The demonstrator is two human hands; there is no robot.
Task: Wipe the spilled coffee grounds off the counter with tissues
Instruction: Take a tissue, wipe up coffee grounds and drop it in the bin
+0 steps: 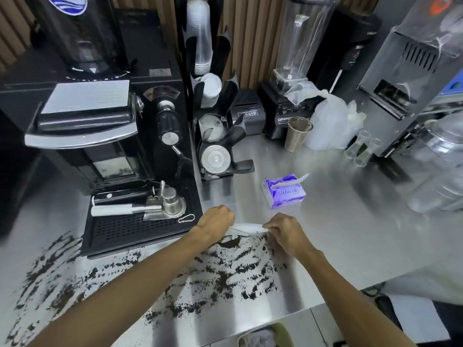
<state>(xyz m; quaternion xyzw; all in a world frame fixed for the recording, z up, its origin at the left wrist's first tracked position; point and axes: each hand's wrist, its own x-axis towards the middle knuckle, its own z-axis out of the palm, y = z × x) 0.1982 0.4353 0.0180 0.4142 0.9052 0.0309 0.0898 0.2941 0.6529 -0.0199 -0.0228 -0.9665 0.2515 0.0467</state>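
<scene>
Dark coffee grounds [225, 269] lie scattered in streaks across the steel counter [350, 221], from the far left edge to just under my hands. A white tissue [246, 227] is stretched between both hands, just above the far edge of the spill. My left hand [215, 221] pinches its left end. The tissue's right end is pinched by my right hand [285, 231]. A purple tissue pack [284, 191] lies behind my hands, with one white tissue sticking out of its top.
A black drip tray [140, 226] with a portafilter and tamper sits left of my hands, under the coffee grinder [100, 121]. A lid and cup rack [215, 136], a blender [293, 91], a metal cup [298, 134] and plastic bags stand behind. A bin opening [265, 336] shows below the counter's front edge.
</scene>
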